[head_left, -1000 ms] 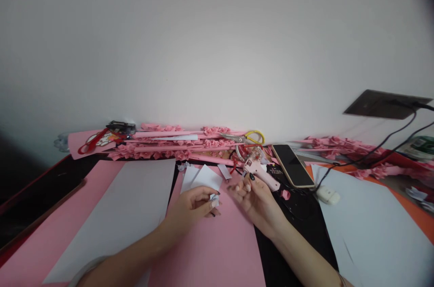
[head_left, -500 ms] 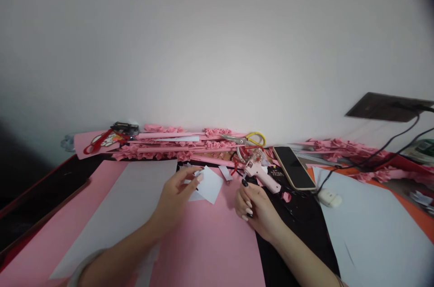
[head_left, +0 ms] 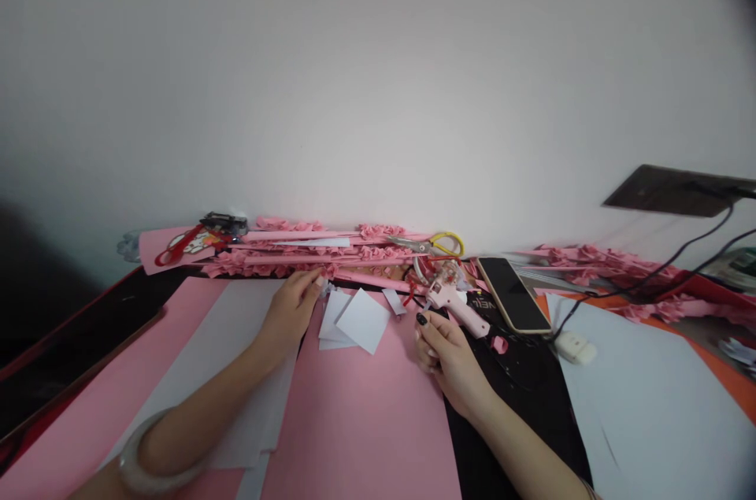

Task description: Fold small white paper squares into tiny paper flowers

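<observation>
My left hand (head_left: 294,307) reaches over the left edge of the small white paper squares, its fingertips together at a small pale, crinkled bit (head_left: 326,289); whatever is between them is hidden. A white paper square (head_left: 363,320) lies askew on other white squares (head_left: 331,323), all on a large pink sheet (head_left: 366,413). My right hand (head_left: 446,350) is closed, thumb against curled fingers, above the pink sheet's right edge. Anything it holds is too small to make out. Just beyond it lies a pink glue gun (head_left: 457,306), its nozzle near my thumb.
Pink paper flowers on stems (head_left: 307,248) line the wall, with yellow-handled scissors (head_left: 437,244) on top. A phone (head_left: 513,295), a white case (head_left: 575,347) and a white sheet (head_left: 643,390) lie right. White sheets (head_left: 201,374) lie left. Black cables (head_left: 667,268) run to the wall socket.
My left hand has moved left and away from the white square, which now lies uncovered on the others. My right hand stays almost in place, its fingers slightly shifted.
</observation>
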A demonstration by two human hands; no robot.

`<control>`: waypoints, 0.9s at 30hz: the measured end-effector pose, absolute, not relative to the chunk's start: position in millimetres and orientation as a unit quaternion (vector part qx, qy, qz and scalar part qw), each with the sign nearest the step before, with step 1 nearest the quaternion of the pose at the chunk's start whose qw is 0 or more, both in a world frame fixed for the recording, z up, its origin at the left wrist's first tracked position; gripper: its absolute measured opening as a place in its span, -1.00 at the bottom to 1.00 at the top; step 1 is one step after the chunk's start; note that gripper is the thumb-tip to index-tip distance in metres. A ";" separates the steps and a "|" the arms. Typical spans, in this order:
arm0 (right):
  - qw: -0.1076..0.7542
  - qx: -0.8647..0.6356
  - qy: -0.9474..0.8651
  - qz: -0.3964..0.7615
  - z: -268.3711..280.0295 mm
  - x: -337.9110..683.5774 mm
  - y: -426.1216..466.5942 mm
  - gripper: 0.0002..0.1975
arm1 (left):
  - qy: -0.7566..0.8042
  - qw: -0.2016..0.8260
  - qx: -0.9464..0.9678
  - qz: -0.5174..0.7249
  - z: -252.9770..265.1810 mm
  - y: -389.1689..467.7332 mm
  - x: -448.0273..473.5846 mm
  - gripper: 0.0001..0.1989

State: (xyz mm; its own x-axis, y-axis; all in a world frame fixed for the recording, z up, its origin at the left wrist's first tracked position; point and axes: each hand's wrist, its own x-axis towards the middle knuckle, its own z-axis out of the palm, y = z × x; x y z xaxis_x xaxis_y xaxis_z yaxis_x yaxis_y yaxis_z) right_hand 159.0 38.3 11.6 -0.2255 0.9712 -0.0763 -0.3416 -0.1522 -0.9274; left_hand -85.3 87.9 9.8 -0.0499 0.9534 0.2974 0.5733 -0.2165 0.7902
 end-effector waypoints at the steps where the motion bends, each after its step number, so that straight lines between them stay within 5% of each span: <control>1: 0.495 -0.384 -0.428 0.651 10.4 159.1 38.3 -0.67 | 0.582 0.224 0.652 0.432 9.3 88.1 -85.5 -0.63; 7: 0.502 -0.457 -0.506 0.533 9.8 160.2 38.1 -0.60 | 0.592 0.167 0.641 0.459 16.0 84.2 -84.6 -0.64; 13: 0.537 -0.515 -0.580 0.332 18.1 164.3 37.6 -0.88 | 0.549 0.138 0.714 0.412 18.3 76.7 -74.4 -0.81; 18: 0.529 -0.480 -0.606 0.349 15.7 165.1 38.0 -0.63 | 0.506 0.143 0.780 0.340 4.7 73.4 -64.4 -0.82; 24: 0.494 -0.497 -0.623 0.347 9.9 165.5 38.9 -0.92 | 0.512 0.175 0.774 0.328 -3.2 74.5 -63.0 -0.92; 27: 0.458 -0.522 -0.644 0.321 10.4 166.0 37.6 -0.70 | 0.520 0.172 0.765 0.338 -5.4 75.3 -62.7 -0.76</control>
